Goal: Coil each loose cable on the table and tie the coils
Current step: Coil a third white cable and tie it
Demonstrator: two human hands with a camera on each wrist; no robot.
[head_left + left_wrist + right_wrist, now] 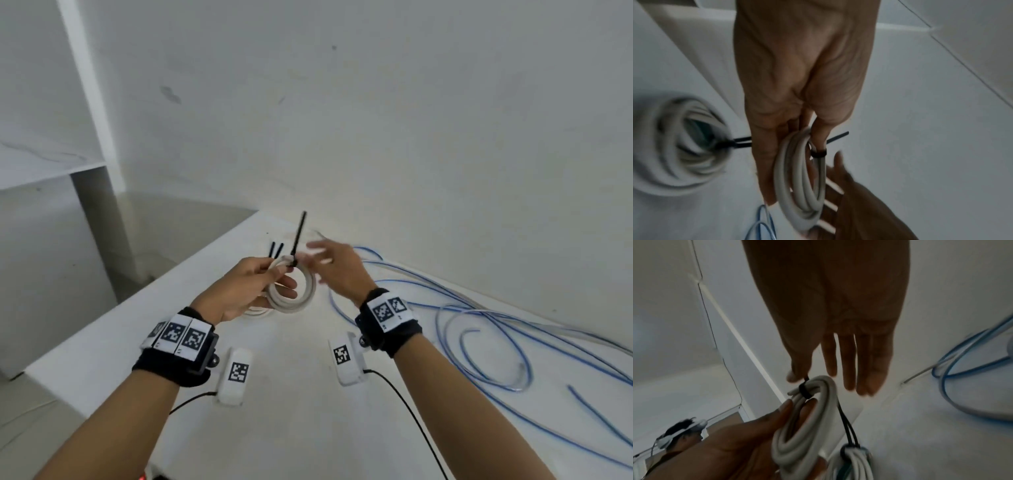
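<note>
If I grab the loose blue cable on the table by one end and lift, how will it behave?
Probably floppy: the blue cable sprawls over the table in slack curves, so most of it would drag behind. Its overlapping loops may snag or tangle. It looks thin, so likely light, unlike the tied white coil in the left hand.
</note>
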